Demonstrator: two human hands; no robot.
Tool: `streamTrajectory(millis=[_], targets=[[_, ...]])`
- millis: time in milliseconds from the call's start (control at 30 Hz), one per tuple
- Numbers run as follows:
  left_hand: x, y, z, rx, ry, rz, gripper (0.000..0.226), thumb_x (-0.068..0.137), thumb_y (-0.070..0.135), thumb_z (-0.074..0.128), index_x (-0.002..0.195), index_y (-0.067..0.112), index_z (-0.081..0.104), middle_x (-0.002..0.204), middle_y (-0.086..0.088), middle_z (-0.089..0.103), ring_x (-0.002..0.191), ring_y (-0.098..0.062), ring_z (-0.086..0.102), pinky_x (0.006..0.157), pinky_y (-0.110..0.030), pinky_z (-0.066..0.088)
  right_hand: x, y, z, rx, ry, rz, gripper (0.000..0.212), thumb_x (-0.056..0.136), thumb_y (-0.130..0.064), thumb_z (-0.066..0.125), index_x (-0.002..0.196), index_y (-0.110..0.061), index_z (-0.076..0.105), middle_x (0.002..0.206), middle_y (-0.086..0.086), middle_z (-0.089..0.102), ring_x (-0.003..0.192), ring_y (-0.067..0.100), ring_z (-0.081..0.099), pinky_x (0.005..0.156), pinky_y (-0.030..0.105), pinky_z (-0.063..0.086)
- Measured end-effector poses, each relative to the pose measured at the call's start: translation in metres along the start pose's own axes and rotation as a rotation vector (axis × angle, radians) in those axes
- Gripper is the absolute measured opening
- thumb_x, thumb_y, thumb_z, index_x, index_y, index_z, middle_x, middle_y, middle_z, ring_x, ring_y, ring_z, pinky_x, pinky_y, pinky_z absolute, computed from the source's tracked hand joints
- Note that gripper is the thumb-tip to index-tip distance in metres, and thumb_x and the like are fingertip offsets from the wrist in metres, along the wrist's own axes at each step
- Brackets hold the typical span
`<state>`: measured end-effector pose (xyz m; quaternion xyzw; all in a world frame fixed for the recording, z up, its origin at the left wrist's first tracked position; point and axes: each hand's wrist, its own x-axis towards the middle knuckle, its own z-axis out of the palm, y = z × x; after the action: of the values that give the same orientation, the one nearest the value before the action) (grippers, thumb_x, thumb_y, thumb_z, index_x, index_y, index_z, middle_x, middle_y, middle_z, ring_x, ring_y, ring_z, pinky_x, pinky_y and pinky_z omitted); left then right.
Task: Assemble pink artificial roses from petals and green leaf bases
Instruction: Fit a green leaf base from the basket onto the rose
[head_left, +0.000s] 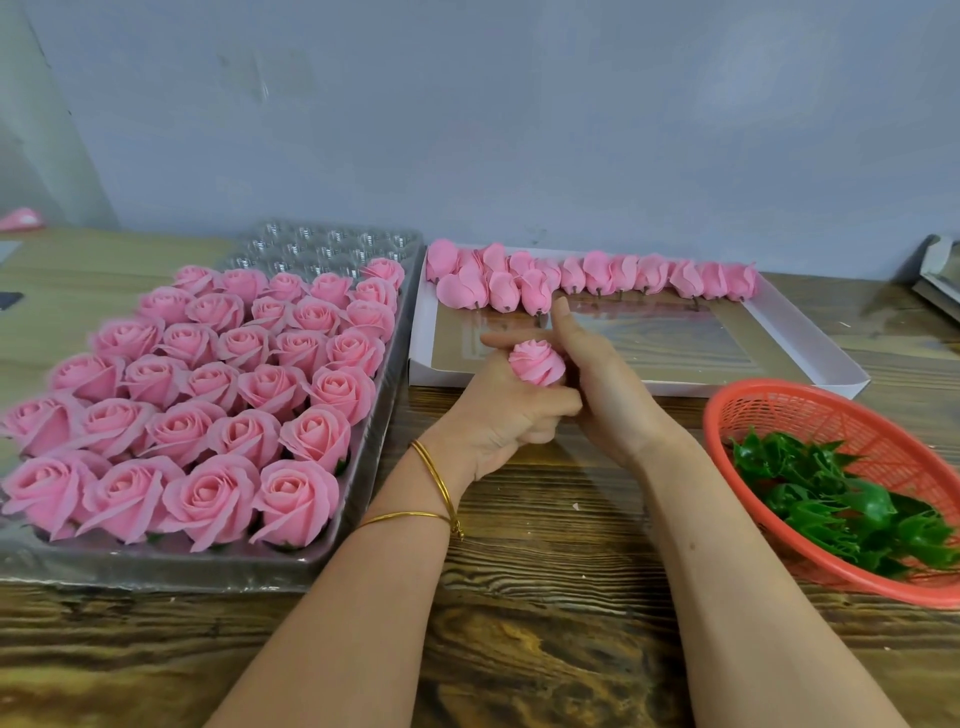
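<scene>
Table (545, 649): wood-grain top bearing everything below.
Plastic tray (156, 577): clear, on the left side. Finished roses (208, 395) fill its near and middle rows, each sitting open-faced in a cup; the far rows of cups hold nothing.
White box (670, 387): shallow, behind the hands. A row of closed buds (597, 275) lies along its far wall, stems toward the person, doubled up at the left end.
Red basket (831, 421): mesh, on the right, near the box's front corner, with green leaf bases (841, 499) heaped in its near half.
Left hand (504, 415): fingers curled round the lower part of the rose in hand, gripping it from below; bangles (436, 483) on that wrist.
Right hand (608, 384): against the rose's right side, one digit raised straight. The others are hidden, so whether it pinches anything cannot be told.
Rose in hand (537, 361): between both hands, just in front of the box, petals tightly spiralled; no green base shows on it.
Progress: judged well past halfway. Most of the tray is filled, over a dozen buds wait in the box, and leaf bases are plentiful. The held one looks mid-assembly.
Writing: none readable anywhere.
</scene>
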<state>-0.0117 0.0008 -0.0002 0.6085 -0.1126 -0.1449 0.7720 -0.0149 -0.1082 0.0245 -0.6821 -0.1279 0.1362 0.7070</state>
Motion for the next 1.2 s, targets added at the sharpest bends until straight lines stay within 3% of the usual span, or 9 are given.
streamTrajectory(millis=[200,300,400,567,733,867,967,1033,1200], targets=[[-0.001,0.0,-0.001,0.053,0.014,-0.013,0.028,0.078,-0.02,0.054,0.074,0.007,0.053,0.05,0.001,0.038,0.038,-0.008,0.032,0.038,-0.016,0.023,0.003,0.006,-0.004,-0.082,0.103,-0.037,0.055,0.102,-0.055,0.031,0.099,-0.027,0.078,0.104,-0.011,0.075,0.102,0.003,0.068,0.08,0.016,0.052],[0.0,-0.001,-0.002,0.101,0.043,-0.014,0.042,0.076,-0.016,0.059,0.058,0.022,0.063,0.049,0.006,0.047,0.041,-0.006,0.041,0.039,-0.016,0.03,0.007,0.007,-0.006,-0.068,0.288,-0.125,0.042,0.103,-0.04,0.042,0.096,-0.018,0.076,0.098,-0.004,0.077,0.097,0.01,0.071,0.081,0.024,0.051],[0.0,-0.003,-0.001,0.209,0.076,0.023,0.035,0.073,-0.01,0.067,0.062,0.023,0.064,0.052,0.01,0.056,0.052,-0.006,0.052,0.044,-0.017,0.038,0.008,0.007,-0.007,-0.062,0.385,-0.231,0.031,0.101,-0.026,0.051,0.086,-0.014,0.076,0.088,-0.001,0.077,0.09,0.012,0.072,0.076,0.019,0.052],[0.0,-0.003,0.003,0.305,0.093,0.138,0.032,0.076,-0.008,0.069,0.07,0.023,0.063,0.05,0.018,0.061,0.05,0.008,0.058,0.046,-0.005,0.039,0.011,0.011,0.0,-0.241,0.378,-0.284,0.022,0.096,-0.018,0.061,0.082,-0.013,0.077,0.077,-0.006,0.075,0.08,0.006,0.07,0.073,0.015,0.053],[0.003,-0.006,0.002,0.368,0.155,0.17,0.03,0.079,-0.005,0.06,0.069,0.024,0.061,0.049,0.02,0.06,0.05,0.009,0.057,0.045,-0.005,0.038,0.014,0.019,0.003,-0.373,0.355,-0.321,0.035,0.097,-0.021,0.06,0.083,0.007,0.073,0.084,0.029,0.069,0.087,0.04,0.064,0.073,0.042,0.051],[0.006,-0.011,0.001,0.392,0.211,0.179,0.021,0.08,0.008,0.055,0.071,0.025,0.062,0.058,0.02,0.064,0.06,0.008,0.061,0.048,-0.008,0.042,0.017,0.025,0.004,-0.416,0.354,-0.363,0.039,0.097,-0.024,0.06,0.083,0.012,0.068,0.085,0.034,0.065,0.082,0.046,0.06,0.075,0.051,0.05],[0.01,-0.015,0.0,0.431,0.25,0.168,0.019,0.087,0.013,0.056,0.074,0.026,0.062,0.064,0.021,0.066,0.066,0.007,0.062,0.053,-0.014,0.047,0.019,0.027,0.003,-0.438,0.35,-0.368,0.042,0.091,-0.032,0.061,0.081,0.008,0.069,0.081,0.03,0.067,0.066,0.027,0.06,0.07,0.048,0.051],[0.012,-0.016,-0.001,0.446,0.266,0.16,0.019,0.091,0.018,0.056,0.077,0.026,0.064,0.068,0.015,0.067,0.072,0.003,0.064,0.059,-0.018,0.05,0.02,0.028,0.003,-0.454,0.345,-0.355,0.039,0.088,-0.035,0.062,0.081,0.002,0.072,0.077,0.023,0.069,0.069,0.015,0.058,0.069,0.045,0.052],[0.013,-0.017,-0.001,0.517,0.278,0.131,0.015,0.095,0.022,0.055,0.085,0.029,0.064,0.089,0.003,0.069,0.091,-0.012,0.065,0.081,-0.038,0.058,0.019,0.029,0.004,-0.47,0.316,-0.317,0.035,0.088,-0.035,0.062,0.085,-0.002,0.073,0.082,0.017,0.073,0.075,0.014,0.063,0.077,0.049,0.054]])
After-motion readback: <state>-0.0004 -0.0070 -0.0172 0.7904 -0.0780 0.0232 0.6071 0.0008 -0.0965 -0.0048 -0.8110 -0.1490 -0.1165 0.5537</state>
